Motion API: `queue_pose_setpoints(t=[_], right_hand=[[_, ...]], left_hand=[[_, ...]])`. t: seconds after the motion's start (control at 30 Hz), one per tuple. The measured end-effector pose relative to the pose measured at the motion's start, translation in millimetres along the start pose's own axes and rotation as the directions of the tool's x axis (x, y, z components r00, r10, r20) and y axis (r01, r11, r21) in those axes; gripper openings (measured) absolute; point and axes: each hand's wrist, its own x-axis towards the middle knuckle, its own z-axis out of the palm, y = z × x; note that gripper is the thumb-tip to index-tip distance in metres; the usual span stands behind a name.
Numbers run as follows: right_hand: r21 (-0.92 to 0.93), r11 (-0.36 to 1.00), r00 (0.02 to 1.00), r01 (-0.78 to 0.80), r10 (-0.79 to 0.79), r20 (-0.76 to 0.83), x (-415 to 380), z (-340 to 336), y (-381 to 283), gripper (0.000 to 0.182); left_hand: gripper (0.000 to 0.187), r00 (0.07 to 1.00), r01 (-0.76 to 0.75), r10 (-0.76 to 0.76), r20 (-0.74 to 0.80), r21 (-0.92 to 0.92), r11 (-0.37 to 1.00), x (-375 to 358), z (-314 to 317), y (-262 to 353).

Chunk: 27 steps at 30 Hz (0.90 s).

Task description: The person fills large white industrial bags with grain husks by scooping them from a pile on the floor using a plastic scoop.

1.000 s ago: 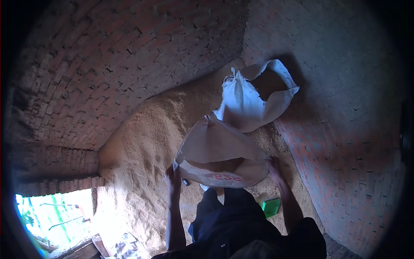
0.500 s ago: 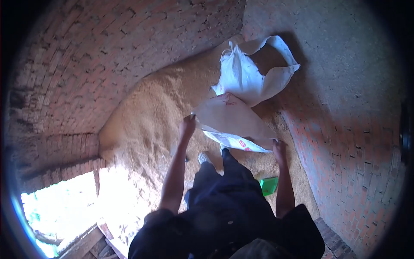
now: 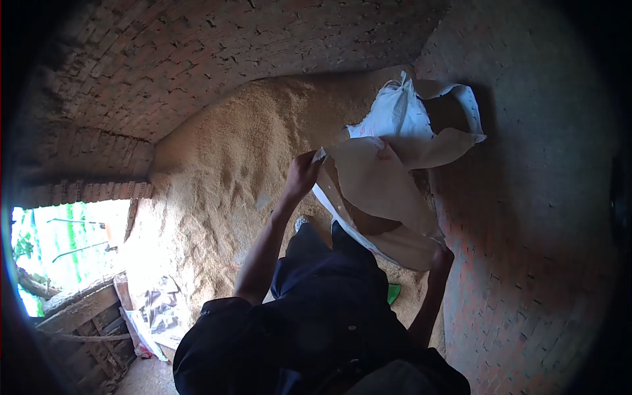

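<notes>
A pale woven sack (image 3: 382, 178) spans the gap between my hands, its mouth spread apart so that a dark hollow shows inside. At the sack's left corner, the fingers of my left hand (image 3: 303, 175) are closed on the rim. My right hand (image 3: 441, 255) grips the opposite corner, lower and nearer the right wall. Just beyond stands a second white sack (image 3: 394, 112) with a gaping mouth and a bunched, peaked corner. The held sack overlaps its near side.
A heap of tan, grain-like loose material (image 3: 230, 138) slopes along the back brick wall (image 3: 263, 39). Another brick wall (image 3: 520, 263) rises on the right. Part of a green object (image 3: 394, 293) shows beside my legs. Wooden boards (image 3: 85, 309) edge a bright opening at lower left.
The held sack's mouth has opened wider, showing its inside. My right hand has come lower and my left has shifted slightly right. The view has turned, and my body covers more of the green object.
</notes>
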Motion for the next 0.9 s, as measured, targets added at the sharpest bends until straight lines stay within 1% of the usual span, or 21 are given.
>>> queue_pose_setpoints(t=[0.03, 0.1, 0.13, 0.17, 0.2, 0.23, 0.27, 0.33, 0.37, 0.43, 0.47, 0.53, 0.57, 0.63, 0.67, 0.7, 0.73, 0.77, 0.83, 0.87, 0.9], right_hand=[[0.199, 0.979, 0.989, -0.046, 0.072, -0.127, 0, 2, -15, 0.032], [0.179, 0.983, 0.996, -0.050, 0.061, -0.059, 15, 4, 27, 0.032], [-0.117, 0.993, 0.998, -0.033, 0.028, -0.049, 29, 14, 89, 0.032], [-0.402, 0.915, 1.000, -0.012, -0.001, -0.031, 38, 24, 130, 0.032], [-0.487, 0.873, 0.997, -0.022, 0.056, 0.055, 40, 35, 136, 0.034], [-0.570, 0.821, 0.984, -0.023, 0.120, 0.133, 43, 45, 140, 0.035], [-0.574, 0.819, 0.985, -0.020, 0.114, 0.128, 50, 49, 153, 0.035], [-0.791, 0.612, 0.963, -0.021, 0.225, 0.149, 53, 59, 180, 0.043], [-0.792, 0.610, 0.959, -0.029, 0.241, 0.150, 45, 57, 165, 0.043], [-0.774, 0.632, 0.999, -0.042, 0.037, -0.024, 41, 56, 127, 0.038], [-0.774, 0.632, 0.999, -0.043, 0.037, -0.025, 44, 58, 110, 0.038], [-0.900, 0.427, 0.996, -0.085, 0.040, -0.075, 47, 61, 90, 0.039], [-0.900, 0.427, 0.996, -0.085, 0.038, -0.076, 55, 63, 107, 0.039], [-0.891, 0.444, 0.996, 0.093, -0.039, 0.084, 73, 68, 143, 0.038], [-0.891, 0.445, 0.996, 0.093, -0.046, 0.081, 81, 68, 144, 0.038], [-0.627, 0.736, 0.958, 0.255, -0.280, 0.062, 90, 70, 143, 0.036], [-0.264, 0.856, 0.880, 0.444, -0.472, -0.049, 94, 71, 137, 0.035], [-0.262, 0.859, 0.881, 0.441, -0.469, -0.056, 87, 63, 158, 0.035], [-0.503, 0.854, 0.990, 0.134, -0.140, 0.027, 90, 34, 219, 0.029], [-0.501, 0.853, 0.988, 0.144, -0.153, 0.024, 94, 34, 200, 0.029], [-0.485, 0.843, 0.962, 0.234, -0.272, -0.009, 73, 24, 191, 0.026]], left_hand=[[0.027, 0.999, 0.048, -0.048, 0.017, -0.051, 0.998, 4, -4, 8], [0.031, 0.993, 0.106, -0.107, 0.051, 0.013, 0.994, 14, -3, 9], [0.033, 0.980, 0.189, -0.197, 0.020, 0.194, 0.963, 22, 9, -10], [0.035, 0.961, 0.267, -0.277, -0.028, 0.365, 0.892, 26, 20, -31], [0.035, 0.962, 0.263, -0.273, -0.024, 0.365, 0.893, 25, 32, -60], [0.036, 0.951, 0.290, -0.310, -0.013, 0.397, 0.871, 22, 44, -91], [0.037, 0.939, 0.315, -0.345, -0.006, 0.425, 0.849, 22, 52, -106], [0.038, 0.924, 0.359, -0.382, -0.028, 0.415, 0.836, 20, 53, -109], [0.038, 0.906, 0.401, -0.422, -0.046, 0.414, 0.817, 16, 51, -109], [0.041, 0.890, 0.416, -0.456, -0.012, 0.429, 0.802, 11, 48, -105], [0.043, 0.872, 0.436, -0.489, -0.011, 0.472, 0.767, 10, 48, -100], [0.045, 0.852, 0.455, -0.523, -0.012, 0.512, 0.729, 5, 54, -102], [0.045, 0.842, 0.452, -0.539, 0.017, 0.522, 0.723, 3, 59, -111], [0.046, 0.833, 0.447, -0.551, 0.047, 0.531, 0.720, 0, 67, -117], [0.045, 0.874, 0.389, -0.471, 0.120, 0.409, 0.825, 2, 70, -116], [0.043, 0.908, 0.323, -0.378, 0.179, 0.274, 0.906, 4, 72, -115], [0.037, 0.983, 0.124, -0.139, 0.118, 0.130, 0.984, 4, 73, -100], [0.037, 0.983, 0.118, -0.135, 0.122, 0.135, 0.984, 2, 74, -99], [0.033, 0.995, -0.054, 0.029, 0.093, 0.274, 0.960, 5, 82, -99], [0.035, 0.992, 0.060, -0.046, -0.118, 0.114, 0.992, 0, 82, -81], [0.035, 0.993, 0.069, -0.058, -0.102, 0.116, 0.991, -4, 75, -69]])
